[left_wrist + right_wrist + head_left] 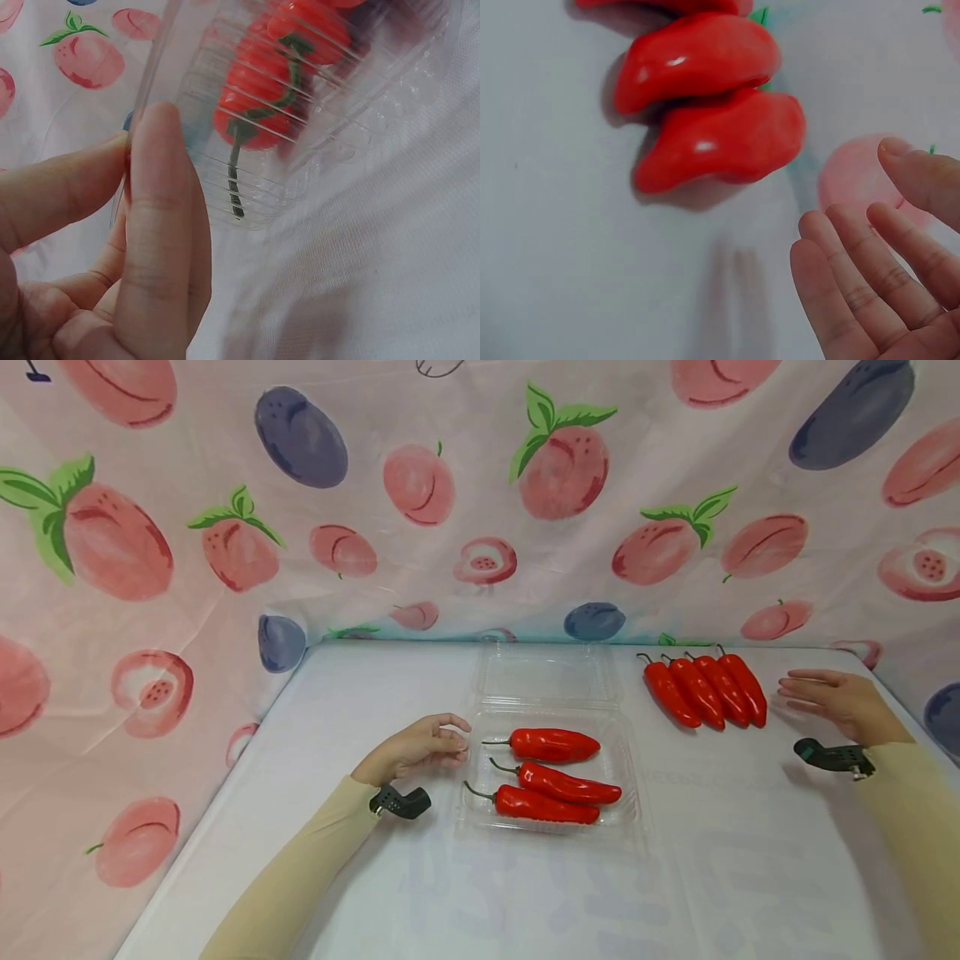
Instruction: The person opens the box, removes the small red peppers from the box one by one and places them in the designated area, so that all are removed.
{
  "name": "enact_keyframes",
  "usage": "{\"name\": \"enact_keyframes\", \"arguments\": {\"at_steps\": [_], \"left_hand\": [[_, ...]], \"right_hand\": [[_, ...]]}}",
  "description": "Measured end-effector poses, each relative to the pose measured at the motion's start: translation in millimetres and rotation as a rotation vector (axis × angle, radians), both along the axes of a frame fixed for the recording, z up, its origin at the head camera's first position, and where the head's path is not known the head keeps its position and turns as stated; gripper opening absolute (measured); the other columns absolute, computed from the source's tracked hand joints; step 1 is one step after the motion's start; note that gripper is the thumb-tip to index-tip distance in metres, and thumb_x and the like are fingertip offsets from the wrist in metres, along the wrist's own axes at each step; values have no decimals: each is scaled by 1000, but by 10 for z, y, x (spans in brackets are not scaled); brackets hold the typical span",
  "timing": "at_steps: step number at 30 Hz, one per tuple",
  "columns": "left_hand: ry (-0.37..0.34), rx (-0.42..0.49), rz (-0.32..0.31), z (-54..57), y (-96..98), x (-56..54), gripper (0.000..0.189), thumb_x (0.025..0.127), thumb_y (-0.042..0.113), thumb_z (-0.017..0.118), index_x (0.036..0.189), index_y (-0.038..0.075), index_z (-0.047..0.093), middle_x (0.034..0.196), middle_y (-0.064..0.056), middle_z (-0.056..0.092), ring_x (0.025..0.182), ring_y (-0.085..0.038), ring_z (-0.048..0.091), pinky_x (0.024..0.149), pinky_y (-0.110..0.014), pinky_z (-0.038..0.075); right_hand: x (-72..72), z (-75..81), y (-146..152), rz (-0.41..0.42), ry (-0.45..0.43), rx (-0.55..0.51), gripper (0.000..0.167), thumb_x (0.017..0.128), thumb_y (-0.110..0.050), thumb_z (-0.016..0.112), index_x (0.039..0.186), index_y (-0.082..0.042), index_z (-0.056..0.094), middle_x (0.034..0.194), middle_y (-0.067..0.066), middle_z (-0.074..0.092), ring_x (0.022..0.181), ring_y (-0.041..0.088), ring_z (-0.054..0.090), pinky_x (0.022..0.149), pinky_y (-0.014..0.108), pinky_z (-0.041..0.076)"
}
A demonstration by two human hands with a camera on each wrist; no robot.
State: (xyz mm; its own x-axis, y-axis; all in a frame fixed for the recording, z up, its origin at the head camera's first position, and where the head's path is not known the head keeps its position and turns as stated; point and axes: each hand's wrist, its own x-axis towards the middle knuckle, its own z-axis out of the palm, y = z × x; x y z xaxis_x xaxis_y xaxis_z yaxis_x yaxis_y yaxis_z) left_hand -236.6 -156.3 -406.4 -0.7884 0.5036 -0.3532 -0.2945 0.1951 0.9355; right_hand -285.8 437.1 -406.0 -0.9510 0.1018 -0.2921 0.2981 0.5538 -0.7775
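Note:
A clear plastic clamshell box [551,831] lies with its lid [547,675] folded back on the table. Three red chili peppers [555,745] lie inside it, green stems pointing left. My left hand [420,747] is at the box's left side; the left wrist view shows its thumb and fingers [157,165] pinching the box's rim [154,82]. To the right, several red chili peppers [697,693] lie in a slanted row on the table. Just right of that row my right hand [832,697] hovers with fingers extended, holding nothing; its palm [922,337] shows in the right wrist view.
A white cloth covers the table [337,693]. Behind and at the sides hangs a pink curtain [465,410] printed with peaches and plums. A black wrist mount [401,802] sits on the left wrist, another mount [832,757] on the right.

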Motion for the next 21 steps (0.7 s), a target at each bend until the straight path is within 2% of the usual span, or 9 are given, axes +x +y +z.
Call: {"name": "enact_keyframes", "arguments": {"at_steps": [3,5,7,9,11,14,17,19,21], "left_hand": [[-2,-2,7,-5,0,-6,37,92,-3,50,127,-9,37,76,5,61,70,-4,62,65,-16,56],[0,-5,10,-8,2,-8,36,92,-3,50,126,-8,38,76,5,61,71,-4,62,66,-16,56],[8,-10,7,-9,4,-10,37,92,-3,51,126,-9,38,76,5,61,71,-4,62,66,-16,56],[14,-14,5,-8,6,-10,38,92,-2,51,127,-9,37,75,5,61,70,-4,62,66,-16,56],[16,-16,2,-5,6,-10,39,92,-2,51,128,-10,37,74,5,61,70,-4,62,66,-16,56],[15,-10,-2,-5,6,-7,39,92,-2,51,127,-10,37,74,5,61,70,-4,62,66,-16,56],[8,1,-4,-5,5,-5,39,92,-3,50,128,-11,36,74,5,61,70,-4,62,66,-16,56],[3,4,-3,-7,6,-5,39,92,-3,50,128,-11,36,74,5,62,70,-4,62,66,-16,56],[1,6,-2,-8,4,-5,40,92,-3,50,128,-11,36,74,5,62,70,-4,62,66,-16,56]], "right_hand": [[-6,49,-7,16,25,6,90,89,-54,51,146,6,16,92,-21,52,68,-20,48,101,59,32],[-2,95,-24,37,28,23,88,90,-53,50,146,6,15,106,-10,63,72,-15,51,100,59,33],[7,144,-49,61,24,56,87,91,-53,48,146,5,15,133,16,51,75,-13,50,99,58,35],[14,194,-72,91,30,70,86,91,-53,47,146,5,15,138,18,46,77,-13,51,98,55,40],[17,236,-95,124,47,55,84,92,-50,48,145,7,16,119,-7,59,79,-13,53,94,47,48],[24,294,-149,165,79,39,80,93,-45,50,144,9,18,91,-34,42,77,-20,51,81,31,57],[36,352,-225,193,81,69,77,95,-42,48,144,8,18,102,-22,50,76,-20,48,79,29,58],[42,394,-283,204,74,103,77,95,-45,47,145,6,18,122,2,52,77,-21,46,83,33,57],[44,435,-333,219,68,115,77,94,-45,48,146,4,19,127,4,48,79,-21,45,84,35,56]]}}
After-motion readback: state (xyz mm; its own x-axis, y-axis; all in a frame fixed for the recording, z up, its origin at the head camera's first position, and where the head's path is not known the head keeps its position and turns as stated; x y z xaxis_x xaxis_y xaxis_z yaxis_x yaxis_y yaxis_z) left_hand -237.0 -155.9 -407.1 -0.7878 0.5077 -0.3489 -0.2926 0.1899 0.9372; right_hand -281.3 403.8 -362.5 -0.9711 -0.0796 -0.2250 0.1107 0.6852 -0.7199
